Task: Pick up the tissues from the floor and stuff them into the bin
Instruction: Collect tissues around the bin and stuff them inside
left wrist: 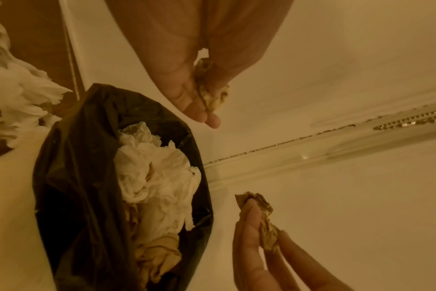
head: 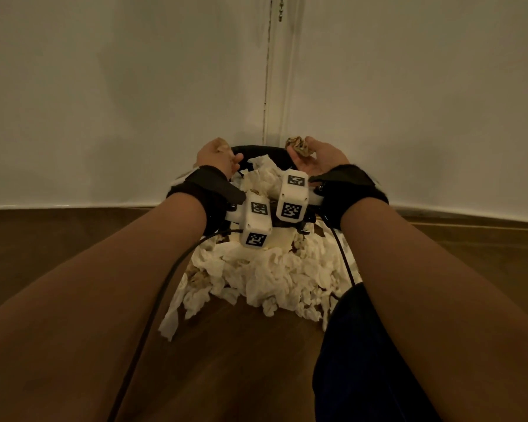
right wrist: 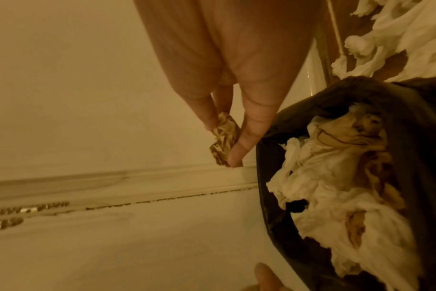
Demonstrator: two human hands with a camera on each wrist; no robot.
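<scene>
Left hand: pinches 1 brown crumpled tissue above the far left rim.
Right hand: pinches a second brown wad at the far right rim.
Bin: black-lined, mouth between and just below both hands, already heaped with tissues.
Floor pile: white tissues nearer the person, under the wrists.
Next move, likely: each hand swings inward; both look equally near.

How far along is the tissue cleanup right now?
Partly done: the bin already holds crumpled tissues. In hand: the left hand and the right hand each pinch a stained wad above it. Left: a big tissue pile remains on the floor.
</scene>
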